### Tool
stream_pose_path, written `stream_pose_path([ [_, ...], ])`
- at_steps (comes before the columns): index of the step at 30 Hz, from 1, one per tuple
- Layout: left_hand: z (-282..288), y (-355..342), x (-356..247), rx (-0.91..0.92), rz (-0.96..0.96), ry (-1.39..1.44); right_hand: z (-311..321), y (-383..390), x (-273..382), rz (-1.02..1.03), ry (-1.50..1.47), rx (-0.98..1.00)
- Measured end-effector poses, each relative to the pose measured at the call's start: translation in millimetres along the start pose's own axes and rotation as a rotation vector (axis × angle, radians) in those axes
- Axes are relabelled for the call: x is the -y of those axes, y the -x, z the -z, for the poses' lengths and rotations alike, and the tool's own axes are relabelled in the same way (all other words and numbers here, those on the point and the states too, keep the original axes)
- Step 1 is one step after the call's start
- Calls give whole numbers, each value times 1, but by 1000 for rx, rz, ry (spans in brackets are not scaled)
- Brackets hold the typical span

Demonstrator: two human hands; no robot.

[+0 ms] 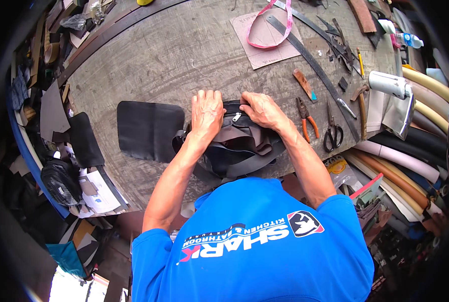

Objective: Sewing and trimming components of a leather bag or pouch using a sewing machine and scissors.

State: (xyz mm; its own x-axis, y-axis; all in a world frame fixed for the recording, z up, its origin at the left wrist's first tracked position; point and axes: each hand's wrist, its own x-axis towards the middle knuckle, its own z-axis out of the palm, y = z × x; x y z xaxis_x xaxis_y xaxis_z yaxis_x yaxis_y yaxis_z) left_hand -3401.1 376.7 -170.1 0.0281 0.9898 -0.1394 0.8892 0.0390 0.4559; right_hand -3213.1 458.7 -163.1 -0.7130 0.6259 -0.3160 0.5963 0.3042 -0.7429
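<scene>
A dark bag (249, 168) with wide straps and a silver zip pull lies at the table's near edge, against my body. My left hand (208, 115) presses on its far left side, fingers bent over and close together. At the far right edge, my right hand (265, 111) grips the bag's zipped rim, thumb towards the zip. The zip pull (237, 117) shows between both hands. Beside my left forearm, a flat black panel (150, 131) with rounded corners lies on the table. My fingertips are partly hidden behind the bag's rim.
Right of the bag lie orange-handled pliers (306, 119), black scissors (332, 132), a knife (304, 84) and a hammer (363, 108). A long metal ruler (317, 70) and pink tape measure (249, 38) are farther off. Material rolls (405, 161) crowd the right; scraps (53, 113) the left.
</scene>
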Motion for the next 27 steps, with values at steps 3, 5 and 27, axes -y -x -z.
stream_pose_path([
  [3, 0, 1, 7, 16, -28, 17, -5, 1, -1, 49, 18, -37],
  [5, 2, -1, 9, 21, -64, 29, -8, 4, -3, 77, -5, -86],
  [27, 9, -8, 17, 259, 128, 522, -2, 6, -7, 6, -2, -127],
])
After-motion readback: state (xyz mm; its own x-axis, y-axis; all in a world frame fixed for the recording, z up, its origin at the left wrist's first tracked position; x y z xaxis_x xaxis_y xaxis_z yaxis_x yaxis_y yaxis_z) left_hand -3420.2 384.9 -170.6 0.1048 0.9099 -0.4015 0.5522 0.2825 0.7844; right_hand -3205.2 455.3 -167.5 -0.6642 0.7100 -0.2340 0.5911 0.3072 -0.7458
